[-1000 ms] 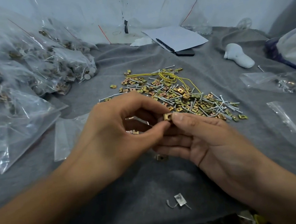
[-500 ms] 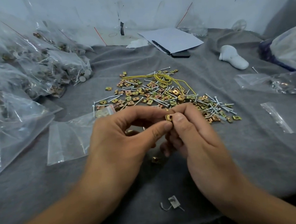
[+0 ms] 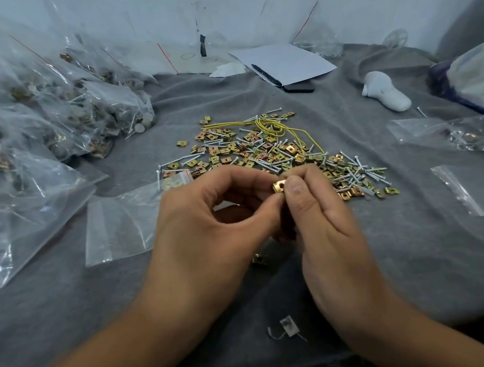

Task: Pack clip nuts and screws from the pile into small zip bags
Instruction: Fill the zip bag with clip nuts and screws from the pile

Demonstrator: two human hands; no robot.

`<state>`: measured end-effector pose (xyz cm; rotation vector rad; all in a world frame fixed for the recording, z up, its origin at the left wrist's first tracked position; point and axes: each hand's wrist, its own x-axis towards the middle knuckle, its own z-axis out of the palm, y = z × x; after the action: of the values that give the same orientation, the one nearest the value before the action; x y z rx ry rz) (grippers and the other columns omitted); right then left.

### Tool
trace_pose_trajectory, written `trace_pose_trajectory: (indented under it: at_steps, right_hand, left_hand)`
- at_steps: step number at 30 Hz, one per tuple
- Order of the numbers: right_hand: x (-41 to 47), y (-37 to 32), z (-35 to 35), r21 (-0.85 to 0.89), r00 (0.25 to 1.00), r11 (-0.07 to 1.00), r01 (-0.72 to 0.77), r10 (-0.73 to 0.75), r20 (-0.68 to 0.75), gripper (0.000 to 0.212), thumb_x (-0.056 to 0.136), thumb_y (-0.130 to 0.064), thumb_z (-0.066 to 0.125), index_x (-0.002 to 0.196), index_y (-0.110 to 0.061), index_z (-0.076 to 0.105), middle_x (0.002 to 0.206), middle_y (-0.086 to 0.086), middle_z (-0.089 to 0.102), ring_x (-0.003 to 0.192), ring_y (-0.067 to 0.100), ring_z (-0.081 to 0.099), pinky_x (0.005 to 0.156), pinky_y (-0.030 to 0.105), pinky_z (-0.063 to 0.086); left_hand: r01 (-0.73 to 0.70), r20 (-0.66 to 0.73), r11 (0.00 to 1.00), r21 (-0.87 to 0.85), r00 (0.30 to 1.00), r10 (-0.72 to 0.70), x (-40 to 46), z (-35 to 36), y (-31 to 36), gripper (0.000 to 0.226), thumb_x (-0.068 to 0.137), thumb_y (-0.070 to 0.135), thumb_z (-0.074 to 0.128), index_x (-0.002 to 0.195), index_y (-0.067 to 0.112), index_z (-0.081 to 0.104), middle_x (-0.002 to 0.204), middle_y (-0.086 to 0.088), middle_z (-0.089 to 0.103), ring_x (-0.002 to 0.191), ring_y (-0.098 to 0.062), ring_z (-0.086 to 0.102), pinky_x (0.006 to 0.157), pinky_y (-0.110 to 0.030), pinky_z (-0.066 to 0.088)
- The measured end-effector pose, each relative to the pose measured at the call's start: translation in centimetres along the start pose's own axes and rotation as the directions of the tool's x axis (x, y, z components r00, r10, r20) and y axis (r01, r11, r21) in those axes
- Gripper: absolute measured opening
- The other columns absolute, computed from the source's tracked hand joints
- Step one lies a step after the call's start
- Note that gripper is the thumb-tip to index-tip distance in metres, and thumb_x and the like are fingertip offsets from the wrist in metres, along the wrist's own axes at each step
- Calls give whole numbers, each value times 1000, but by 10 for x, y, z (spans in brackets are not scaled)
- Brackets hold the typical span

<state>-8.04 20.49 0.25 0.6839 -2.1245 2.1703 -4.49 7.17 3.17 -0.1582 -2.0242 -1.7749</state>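
Pinching one small brass-coloured square clip nut (image 3: 279, 186) between left hand (image 3: 210, 230) and right hand (image 3: 321, 223) thumb-and-fingertip grips, just before the scattered pile of brass clip nuts and silver screws (image 3: 264, 154).

Left bag heap (image 3: 7, 123) edge-cropped, blurred.

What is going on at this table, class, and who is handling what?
A person sits over a grey cloth sorting hardware. Both hands meet in front of the pile of clip nuts and screws: the left hand and right hand pinch one brass clip nut between fingertips. An empty zip bag lies flat to the left, waiting. Filled bags are heaped further left. One stray clip nut lies on the cloth under the hands.
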Motion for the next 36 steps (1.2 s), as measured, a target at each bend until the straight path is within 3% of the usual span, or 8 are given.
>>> trace_pose_trajectory:
  at_steps: [6, 10, 12, 15, 21, 27, 32, 36]
  right_hand:
    - [-1, -1, -2, -6, 1000, 1000, 0, 0, 8, 26, 107, -42, 43, 87, -35, 56, 78, -13, 49, 73, 11, 44, 67, 42, 40]
    - [1, -2, -2, -8, 1000, 1000, -8, 8, 15, 26, 107, -41, 45, 86, -31, 55, 78, -12, 48, 73, 12, 44, 66, 40, 39]
    - [5, -3, -4, -39, 1000, 999, -13, 14, 24, 28, 108, -41, 44, 85, -28, 54, 77, -12, 48, 73, 11, 44, 66, 40, 39]
    - [12, -6, -10, -53, 996, 998, -33, 37, 78, 31, 108, -42, 44, 83, -27, 54, 74, -11, 48, 70, 12, 44, 62, 42, 41]
    - [12, -6, -9, 16, 997, 1000, -27, 26, 71, 28, 108, -39, 43, 86, -25, 54, 77, -10, 49, 71, 7, 47, 62, 24, 45]
    - [10, -4, -3, -24, 996, 999, -33, 35, 80, 28, 108, -41, 41, 88, -28, 56, 80, -14, 54, 74, 1, 54, 65, 17, 47]
    - [11, -8, -4, -48, 994, 998, -50, 55, 98, 28, 108, -43, 41, 87, -33, 56, 81, -15, 55, 78, 4, 54, 71, 28, 47]
    - [12, -11, -9, -109, 992, 994, 27, -14, 124, 29, 111, -39, 37, 93, -20, 52, 83, 0, 52, 77, 21, 49, 68, 45, 48]
  left_hand:
    - [46, 12, 999, -12, 999, -46, 2, 0, 2, 16, 82, 3, 84, 89, 16, 78, 79, 1, 78, 69, -13, 77, 66, -18, 59]
    - [121, 7, 991, -55, 993, -121, 4, -1, -1, 14, 81, 8, 86, 88, 17, 79, 81, -1, 79, 78, -20, 78, 68, -23, 60]
    - [175, 5, 978, -117, 985, -175, 4, -1, -3, 14, 79, 12, 88, 89, 15, 79, 84, -5, 79, 81, -25, 79, 71, -28, 62]
    - [249, 30, 913, -323, 967, -253, 5, 1, -3, 15, 74, 9, 83, 88, 6, 77, 82, -12, 78, 74, -27, 78, 62, -23, 59]
    - [251, 84, 882, -399, 968, -238, 8, 4, -3, 24, 71, 0, 78, 95, -2, 74, 78, -13, 77, 59, -21, 73, 56, -20, 57]
    - [294, 43, 878, -378, 953, -301, 8, 1, -5, 16, 66, 2, 81, 82, 5, 79, 81, -19, 77, 60, -23, 73, 58, -22, 58]
    - [318, 47, 866, -386, 944, -326, 10, 0, -5, 20, 65, 6, 83, 85, 3, 80, 82, -21, 77, 65, -27, 75, 62, -24, 60]
    - [334, 132, 861, -385, 943, -307, 15, -7, -2, 38, 58, 14, 94, 92, 4, 80, 89, -24, 77, 77, -36, 77, 70, -32, 63]
